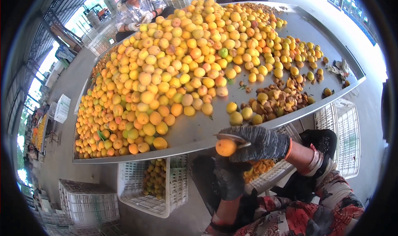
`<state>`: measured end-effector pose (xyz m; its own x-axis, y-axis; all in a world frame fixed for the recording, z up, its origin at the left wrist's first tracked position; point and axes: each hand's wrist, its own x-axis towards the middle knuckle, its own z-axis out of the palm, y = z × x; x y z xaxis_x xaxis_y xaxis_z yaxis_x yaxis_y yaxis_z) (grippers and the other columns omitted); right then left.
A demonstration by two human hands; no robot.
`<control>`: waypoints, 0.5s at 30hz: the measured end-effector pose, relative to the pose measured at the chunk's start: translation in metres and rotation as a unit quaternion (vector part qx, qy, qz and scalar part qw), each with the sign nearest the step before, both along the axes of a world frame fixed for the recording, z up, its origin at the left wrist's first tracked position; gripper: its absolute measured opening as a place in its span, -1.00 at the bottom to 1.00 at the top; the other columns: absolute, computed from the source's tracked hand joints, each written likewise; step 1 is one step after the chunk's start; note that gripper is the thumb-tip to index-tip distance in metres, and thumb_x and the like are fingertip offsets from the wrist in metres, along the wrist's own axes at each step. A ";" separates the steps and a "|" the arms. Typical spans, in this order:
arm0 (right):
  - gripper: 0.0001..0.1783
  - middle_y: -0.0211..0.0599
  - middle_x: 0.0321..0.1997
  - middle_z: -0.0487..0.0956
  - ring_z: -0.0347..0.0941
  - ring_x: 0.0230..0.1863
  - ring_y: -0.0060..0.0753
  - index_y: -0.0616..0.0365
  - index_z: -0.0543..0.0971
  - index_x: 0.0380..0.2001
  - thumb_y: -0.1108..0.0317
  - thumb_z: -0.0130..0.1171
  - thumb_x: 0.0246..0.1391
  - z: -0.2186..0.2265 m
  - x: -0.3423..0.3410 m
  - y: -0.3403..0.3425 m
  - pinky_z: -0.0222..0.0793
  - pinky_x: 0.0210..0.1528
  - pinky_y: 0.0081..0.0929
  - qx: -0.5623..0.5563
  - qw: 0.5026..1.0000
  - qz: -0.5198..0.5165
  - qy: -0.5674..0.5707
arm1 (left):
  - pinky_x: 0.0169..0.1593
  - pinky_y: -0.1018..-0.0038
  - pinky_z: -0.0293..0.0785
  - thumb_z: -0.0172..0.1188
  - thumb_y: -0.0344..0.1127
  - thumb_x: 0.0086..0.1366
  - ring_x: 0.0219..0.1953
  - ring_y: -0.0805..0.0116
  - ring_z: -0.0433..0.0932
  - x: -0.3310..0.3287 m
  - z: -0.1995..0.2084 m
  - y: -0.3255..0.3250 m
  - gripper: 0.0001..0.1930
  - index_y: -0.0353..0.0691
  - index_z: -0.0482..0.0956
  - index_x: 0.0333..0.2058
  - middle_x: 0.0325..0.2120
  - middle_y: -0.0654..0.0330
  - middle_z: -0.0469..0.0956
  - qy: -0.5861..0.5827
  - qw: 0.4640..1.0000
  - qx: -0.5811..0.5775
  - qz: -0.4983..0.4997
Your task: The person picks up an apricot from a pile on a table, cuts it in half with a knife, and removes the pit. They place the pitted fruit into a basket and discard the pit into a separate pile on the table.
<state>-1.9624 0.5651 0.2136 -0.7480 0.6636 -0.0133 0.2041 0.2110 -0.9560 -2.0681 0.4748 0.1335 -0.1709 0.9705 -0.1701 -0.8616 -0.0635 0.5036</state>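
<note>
My right hand (259, 144), in a grey knitted glove, is closed around a thin metal cutting tool (244, 145) near the table's front edge. The tool's narrow metal lies against an orange apricot (226, 147) at my fingertips. Just below is my left hand (229, 179), in a dark glove; its fingers are blurred and partly hidden behind the right hand, so their grip does not show. Beneath my hands, orange fruit pieces (260, 169) fill a crate between my legs. A large heap of apricots (166, 74) covers much of the metal table (195, 132).
Brown pits and scraps (282, 99) lie near the table's raised front rim. A white crate with darker fruit (153, 203) stands under the table. Another white crate (346, 136) is at right, stacked crates (89, 200) at lower left. A gloved co-worker (139, 12) sits across.
</note>
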 end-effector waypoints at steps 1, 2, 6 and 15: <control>-0.36 -0.19 -0.05 0.42 0.34 -0.04 -0.30 0.03 0.28 0.04 0.16 0.20 -0.15 -0.011 0.009 -0.014 0.25 -0.02 -0.41 0.058 0.998 -0.020 0.000 | -0.34 0.49 0.47 -0.11 -0.06 0.22 -0.32 0.41 0.48 0.006 0.004 -0.004 -0.59 -0.25 0.30 -0.08 -0.22 0.18 0.40 -0.002 1.000 -0.002 -0.006; -0.37 -0.19 -0.06 0.42 0.34 -0.03 -0.27 0.04 0.29 0.04 0.14 0.18 -0.14 -0.022 0.018 -0.021 0.25 -0.02 -0.39 0.113 0.993 -0.039 0.005 | -0.31 0.48 0.47 -0.08 -0.07 0.21 -0.29 0.40 0.47 0.012 0.006 -0.005 -0.58 -0.25 0.29 -0.08 -0.22 0.18 0.40 0.056 0.998 -0.034 0.008; -0.32 -0.14 -0.09 0.43 0.38 -0.10 -0.25 0.01 0.21 0.08 0.12 0.18 -0.14 -0.032 0.048 -0.052 0.28 -0.08 -0.42 0.112 0.987 -0.058 -0.096 | -0.26 0.50 0.47 0.06 -0.15 0.15 -0.23 0.37 0.43 0.032 -0.027 -0.026 -0.56 -0.25 0.27 -0.05 -0.21 0.19 0.39 0.106 0.994 0.010 -0.002; -0.51 -0.04 -0.23 0.44 0.42 -0.20 -0.11 0.32 0.27 -0.02 0.51 0.10 -0.09 -0.021 0.120 -0.092 0.35 -0.19 -0.40 0.162 0.968 -0.178 -0.079 | -0.34 0.49 0.40 0.12 -0.10 0.10 -0.36 0.38 0.41 0.066 -0.001 -0.038 -0.51 -0.26 0.26 -0.08 -0.30 0.17 0.39 0.150 0.988 -0.021 0.030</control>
